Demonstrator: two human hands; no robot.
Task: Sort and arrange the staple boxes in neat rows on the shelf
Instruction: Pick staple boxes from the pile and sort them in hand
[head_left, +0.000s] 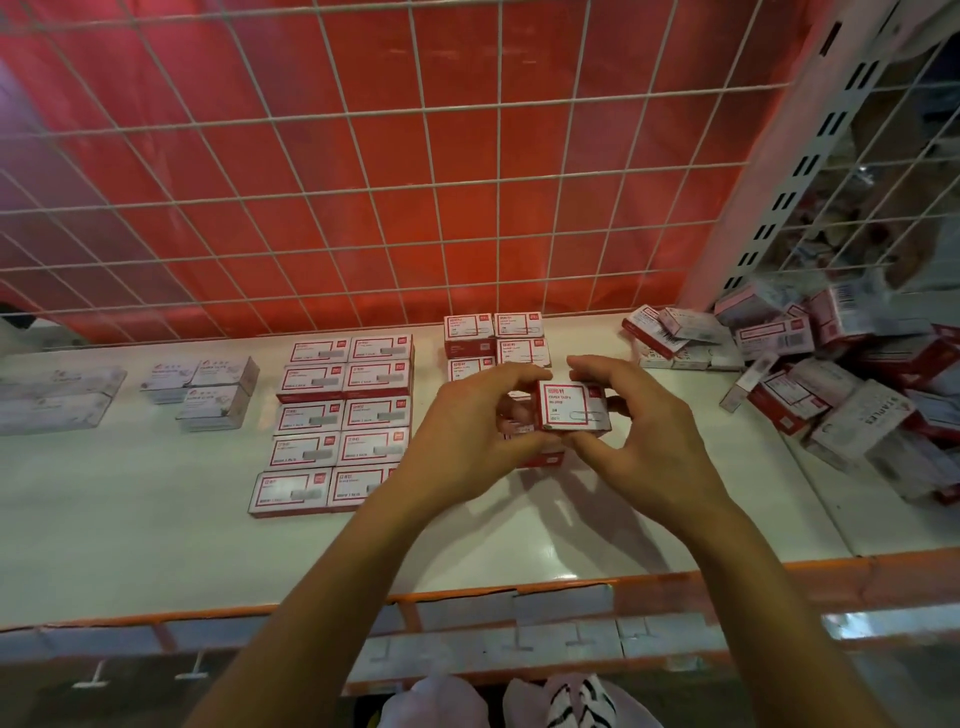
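Note:
Both my hands hold one small red-and-white box (570, 406) above the white shelf (156, 519). My left hand (467, 431) curls round its left side and my right hand (639, 426) pinches its right side. Under my hands lie more small boxes of the same kind (496, 340), partly hidden. To the left, larger red-and-white staple boxes (343, 415) lie flat in two neat columns. Farther left are pale grey boxes (208, 389) in small stacks. A jumbled pile of mixed boxes (831, 374) fills the right end of the shelf.
A white wire grid (415, 182) over a red backing closes the back of the shelf. A perforated upright post (800, 171) stands at the right. The orange front rail (519, 592) carries price-tag holders. Pale flat boxes (52, 395) lie at the far left.

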